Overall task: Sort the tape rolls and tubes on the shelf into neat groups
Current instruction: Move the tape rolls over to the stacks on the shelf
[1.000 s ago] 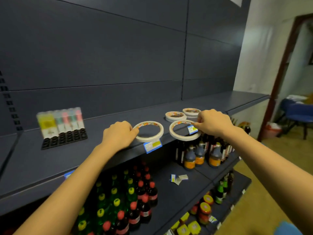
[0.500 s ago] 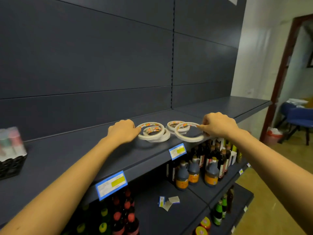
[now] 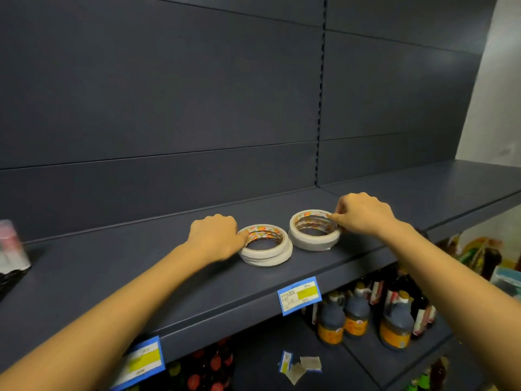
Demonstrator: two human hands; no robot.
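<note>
Two stacks of white tape rolls are set flat on the dark shelf [image 3: 141, 272], near its front edge. The right stack of tape rolls [image 3: 313, 240] is located at 2 o'clock from the left stack of tape rolls [image 3: 266, 253], just beside it, with the rims almost touching.

The left hand [image 3: 214, 235] is held knuckles up, forearm extended from 7 o'clock. Its fingers are curled, and the rim of the left stack is gripped at the stack's 9 o'clock side.

The right hand [image 3: 363, 215] is held knuckles up, forearm extended from 5 o'clock. The rim of the right stack is pinched by its curled fingers at the stack's 3 o'clock side.

A blurred pack of tubes [image 3: 11, 246] is seen on the same shelf at the 9 o'clock edge of the view, well apart from both stacks. A blue price label [image 3: 299, 294] is fixed to the shelf front at 5 o'clock from the left stack. Dark bottles [image 3: 394, 323] are stored on the shelf below.
</note>
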